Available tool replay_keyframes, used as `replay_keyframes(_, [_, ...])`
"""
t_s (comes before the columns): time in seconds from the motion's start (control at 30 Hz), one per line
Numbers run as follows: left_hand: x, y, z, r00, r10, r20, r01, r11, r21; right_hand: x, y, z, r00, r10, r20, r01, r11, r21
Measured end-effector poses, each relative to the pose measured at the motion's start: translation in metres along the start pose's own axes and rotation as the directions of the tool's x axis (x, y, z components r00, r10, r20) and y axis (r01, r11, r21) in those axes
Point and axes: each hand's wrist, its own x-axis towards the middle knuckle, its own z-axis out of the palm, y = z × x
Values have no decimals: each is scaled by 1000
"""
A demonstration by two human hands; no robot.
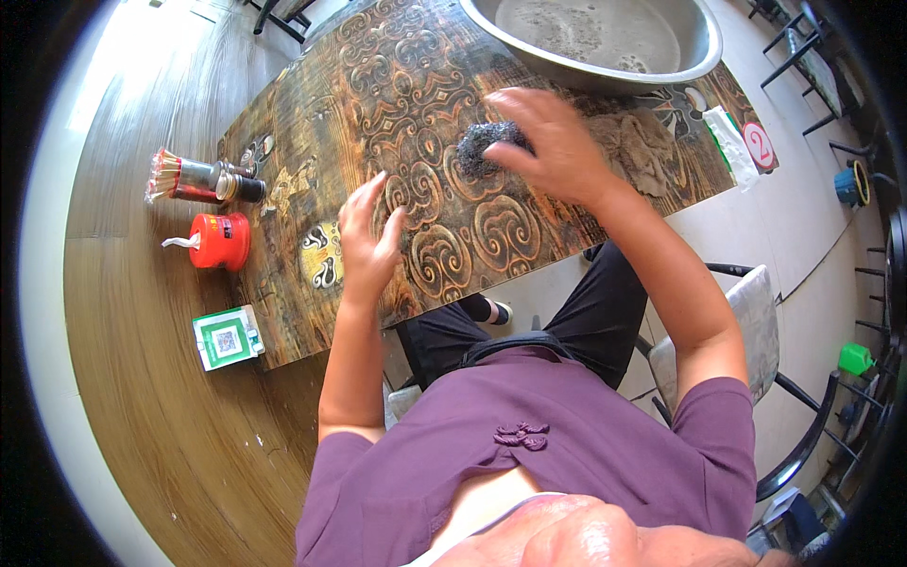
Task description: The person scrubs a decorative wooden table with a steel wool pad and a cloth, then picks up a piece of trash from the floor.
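My right hand is over the wooden table with its thumb lying across a dark metal scouring pad. Its fingers are spread beyond the pad and blurred, so whether they grip it cannot be made out. My left hand hovers at or just over the tabletop, holding nothing, its thumb and fingers apart. Brown carved-looking scroll patterns cover this table. To the right of my right hand lies a crumpled brown cloth.
A large metal basin with sudsy water stands at the far right. Along the left are a toothpick holder, a dark-bodied jar, a red tissue holder and a code stand. A chair is at my right.
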Motion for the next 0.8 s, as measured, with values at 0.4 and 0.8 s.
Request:
replay_keyframes(0.4, [-113, -36, -32, 971, -182, -154, 216, 944, 250, 68, -39, 1, 893, -266, 363, 384, 870, -309])
replay_keyframes(0.8, [-110, -23, -21, 952, -150, -267, 241, 904, 353, 152, 124, -74, 920, 272, 281, -34, 772, -635])
